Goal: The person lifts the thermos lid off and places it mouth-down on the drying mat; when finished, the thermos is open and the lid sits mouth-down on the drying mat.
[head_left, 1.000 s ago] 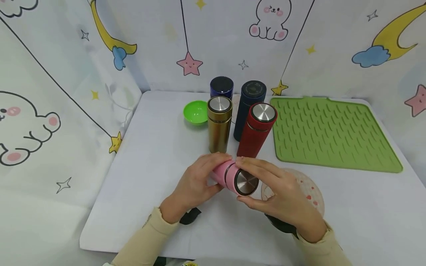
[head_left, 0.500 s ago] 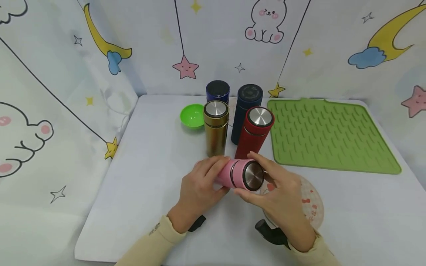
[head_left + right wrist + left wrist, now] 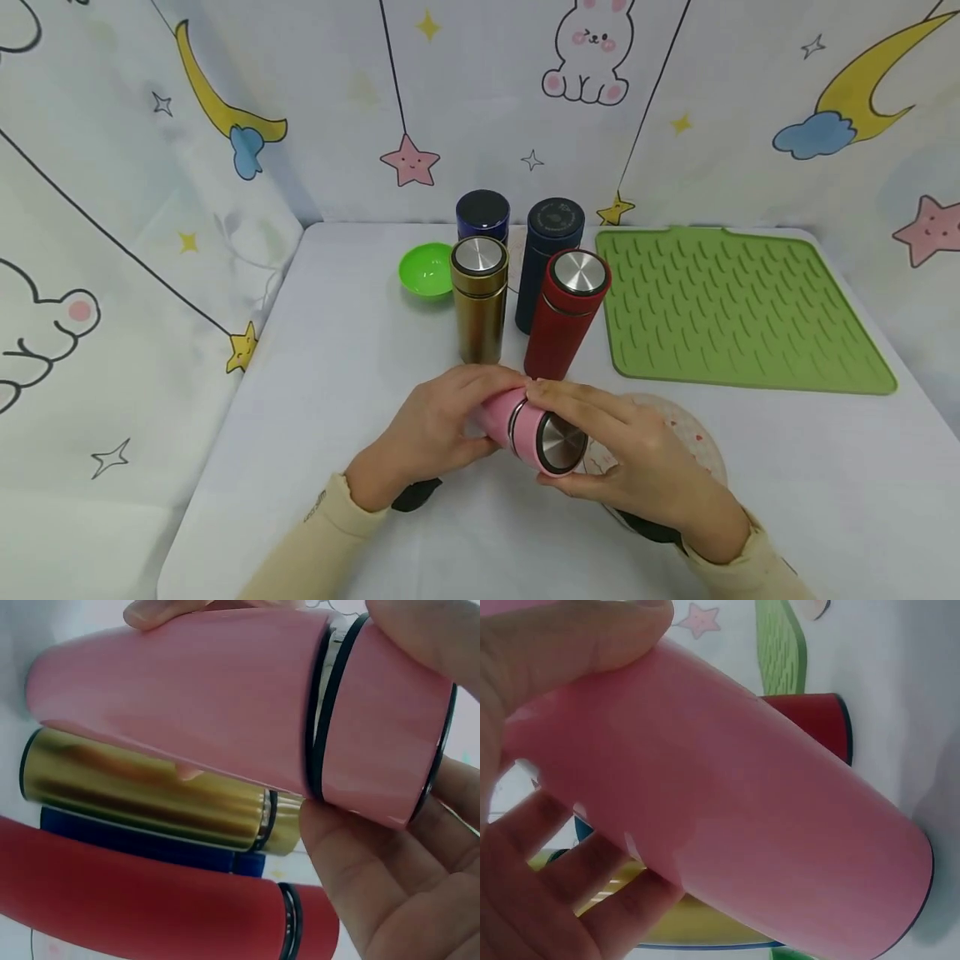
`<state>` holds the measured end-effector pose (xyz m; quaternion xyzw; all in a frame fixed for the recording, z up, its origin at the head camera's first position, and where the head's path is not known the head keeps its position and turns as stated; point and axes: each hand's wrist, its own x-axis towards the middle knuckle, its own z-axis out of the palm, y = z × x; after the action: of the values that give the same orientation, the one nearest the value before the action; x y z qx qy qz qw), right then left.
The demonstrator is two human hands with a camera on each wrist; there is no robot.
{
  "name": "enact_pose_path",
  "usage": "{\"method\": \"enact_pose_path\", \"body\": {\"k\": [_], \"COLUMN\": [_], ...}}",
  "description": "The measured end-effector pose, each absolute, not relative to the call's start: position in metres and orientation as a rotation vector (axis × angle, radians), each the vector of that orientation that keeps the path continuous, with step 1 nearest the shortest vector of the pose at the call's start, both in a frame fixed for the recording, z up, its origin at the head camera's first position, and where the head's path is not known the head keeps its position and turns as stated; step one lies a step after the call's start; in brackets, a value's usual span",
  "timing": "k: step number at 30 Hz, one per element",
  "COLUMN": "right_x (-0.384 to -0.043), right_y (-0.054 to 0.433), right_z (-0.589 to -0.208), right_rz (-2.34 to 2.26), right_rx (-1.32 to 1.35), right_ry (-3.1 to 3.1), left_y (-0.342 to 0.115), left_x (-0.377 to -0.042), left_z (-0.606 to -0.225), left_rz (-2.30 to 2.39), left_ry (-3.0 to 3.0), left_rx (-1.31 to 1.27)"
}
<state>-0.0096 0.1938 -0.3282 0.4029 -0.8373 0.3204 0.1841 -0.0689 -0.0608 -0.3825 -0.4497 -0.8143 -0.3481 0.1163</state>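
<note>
A pink thermos bottle (image 3: pixel 497 419) is held tilted above the table, its steel-topped lid (image 3: pixel 562 443) towards me and to the right. My left hand (image 3: pixel 433 425) grips its body, thumb on one side and fingers on the other in the left wrist view. With the right hand (image 3: pixel 637 454) I hold the pink lid between thumb and fingers. A silver band (image 3: pixel 324 697) shows between lid and body in the right wrist view. Just beyond stand a gold thermos (image 3: pixel 480 321) and a red thermos (image 3: pixel 561 325).
Behind these stand a dark blue thermos (image 3: pixel 551 237) and a shiny blue-purple one (image 3: pixel 483 218). Left of them is a green bowl (image 3: pixel 426 271). A green ridged mat (image 3: pixel 750 312) lies at the right. A round patterned mat (image 3: pixel 693 429) is partly under my right hand.
My right fingers loosened and spread to the lid's right side, then closed over the lid again. The bottle's lid end swung right and came back. The head view tilted up slightly.
</note>
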Motion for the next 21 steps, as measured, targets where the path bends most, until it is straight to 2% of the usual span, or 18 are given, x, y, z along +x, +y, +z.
{"method": "enact_pose_path", "body": {"k": [4,13,21], "right_x": [-0.007,0.0,0.001], "right_y": [0.194,0.177,0.171], "right_z": [-0.328,-0.333,-0.332], "right_rz": [0.968,1.063,1.025], "right_rx": [1.051,0.541,0.364], "right_ry": [-2.387,-2.277,-2.338], "left_y": [-0.058,-0.046,-0.035], "left_x": [-0.064,-0.051,-0.045], "left_z": [-0.385,-0.39,-0.39], "left_rz": [-0.992,-0.777,-0.654], "left_ry": [-2.407,-2.274,-2.203], "left_rx": [-1.224,-0.89,-0.819]}}
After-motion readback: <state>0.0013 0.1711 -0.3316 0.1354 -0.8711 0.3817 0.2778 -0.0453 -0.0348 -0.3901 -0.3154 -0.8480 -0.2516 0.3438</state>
